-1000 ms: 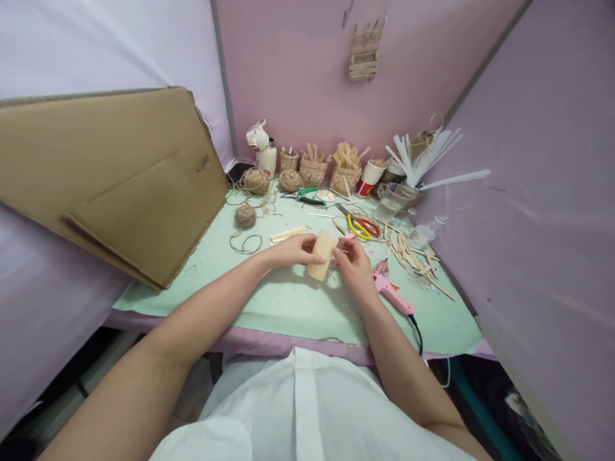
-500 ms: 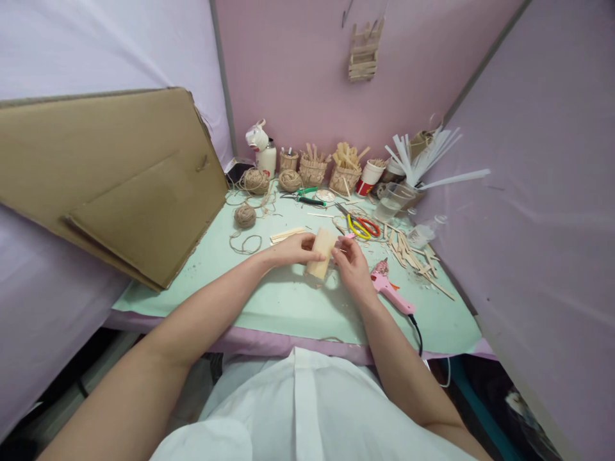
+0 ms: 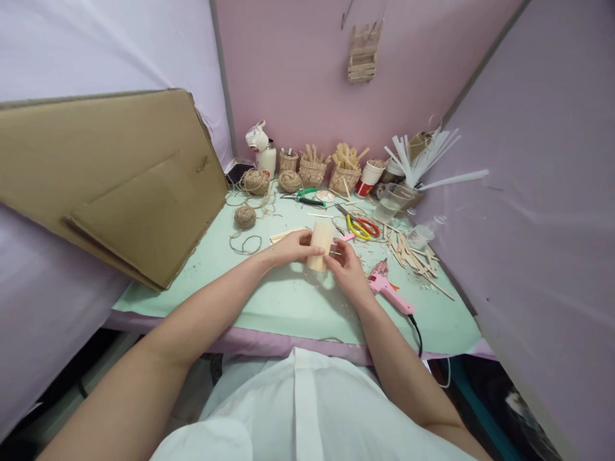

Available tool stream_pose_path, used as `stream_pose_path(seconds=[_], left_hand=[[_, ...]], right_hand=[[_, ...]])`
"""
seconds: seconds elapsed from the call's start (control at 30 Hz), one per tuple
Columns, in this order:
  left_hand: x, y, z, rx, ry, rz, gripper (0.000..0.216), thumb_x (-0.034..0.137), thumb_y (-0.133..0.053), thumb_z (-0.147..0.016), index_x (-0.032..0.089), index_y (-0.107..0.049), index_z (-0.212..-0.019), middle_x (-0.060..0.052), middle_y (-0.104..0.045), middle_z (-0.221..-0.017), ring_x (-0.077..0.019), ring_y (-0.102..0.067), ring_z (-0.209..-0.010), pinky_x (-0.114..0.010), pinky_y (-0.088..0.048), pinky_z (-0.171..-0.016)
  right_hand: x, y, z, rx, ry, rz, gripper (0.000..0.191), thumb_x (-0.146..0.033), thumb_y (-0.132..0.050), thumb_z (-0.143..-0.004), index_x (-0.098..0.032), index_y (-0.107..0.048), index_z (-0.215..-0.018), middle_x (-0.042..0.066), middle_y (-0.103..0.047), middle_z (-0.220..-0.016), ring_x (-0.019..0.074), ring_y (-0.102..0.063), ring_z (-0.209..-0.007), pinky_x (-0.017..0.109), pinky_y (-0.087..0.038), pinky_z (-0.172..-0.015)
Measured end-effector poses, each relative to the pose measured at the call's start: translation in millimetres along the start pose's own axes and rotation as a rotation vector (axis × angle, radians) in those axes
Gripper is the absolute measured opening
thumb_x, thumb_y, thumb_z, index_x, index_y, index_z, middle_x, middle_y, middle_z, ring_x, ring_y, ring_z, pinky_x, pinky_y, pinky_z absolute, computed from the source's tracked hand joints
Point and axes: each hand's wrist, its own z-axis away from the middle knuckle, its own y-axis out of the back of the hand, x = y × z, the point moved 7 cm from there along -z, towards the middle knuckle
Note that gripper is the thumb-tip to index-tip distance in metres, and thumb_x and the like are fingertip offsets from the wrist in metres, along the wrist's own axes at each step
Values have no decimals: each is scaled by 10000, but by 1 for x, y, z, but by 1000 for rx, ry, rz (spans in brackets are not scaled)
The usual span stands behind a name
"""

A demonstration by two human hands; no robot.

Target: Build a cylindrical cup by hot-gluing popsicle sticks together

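Observation:
Both my hands hold a small pale panel of wooden sticks [image 3: 321, 244] just above the green mat [image 3: 288, 298] in the middle of the table. My left hand [image 3: 292, 248] grips its left edge with thumb and fingers closed. My right hand [image 3: 343, 266] pinches its lower right edge, fingers curled. The panel stands nearly upright, tilted slightly. A pink glue gun [image 3: 387, 290] lies on the mat just right of my right hand.
A big cardboard sheet [image 3: 110, 173] leans at the left. Twine balls [image 3: 245, 216], baskets of sticks [image 3: 313, 169], green pliers [image 3: 303, 196], yellow and red scissors [image 3: 361, 225], a plastic cup [image 3: 391, 202] and loose sticks [image 3: 413, 259] crowd the back and right.
The panel has been turned more upright and drawn slightly farther from me. My right hand has slid down to its lower edge.

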Motion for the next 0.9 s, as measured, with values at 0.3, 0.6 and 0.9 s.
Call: stream_pose_path(seconds=[0.3, 0.6, 0.9], left_hand=[[3, 0, 0, -24, -38, 1, 635, 399, -807, -635, 118, -587, -1161, -156, -642, -1217, -295, -606, -1107, -420, -488, -912], [6, -6, 3, -114, -91, -173, 580, 379, -761, -685, 126, -585, -1176, -131, -645, -1208, -283, -591, -1123, -404, -466, -929], [10, -6, 5, -109, -88, -233, 586, 370, -755, -678, 120, -577, -1178, -126, -646, -1206, -276, -593, -1119, -398, -450, -946]], right_hand=[[0, 4, -2, 36, 21, -12, 565, -429, -695, -709, -219, -492, -1193, 114, -594, -1177, 235, -617, -1038, 425, -528, -890], [-15, 12, -5, 67, 81, 40, 511, -424, -684, -723, -209, -526, -1159, 94, -627, -1085, 239, -622, -1022, 435, -510, -905], [-19, 14, -5, 76, 56, 70, 449, -461, -641, -740, -209, -540, -1098, 78, -633, -1033, 230, -614, -978, 406, -499, -855]])
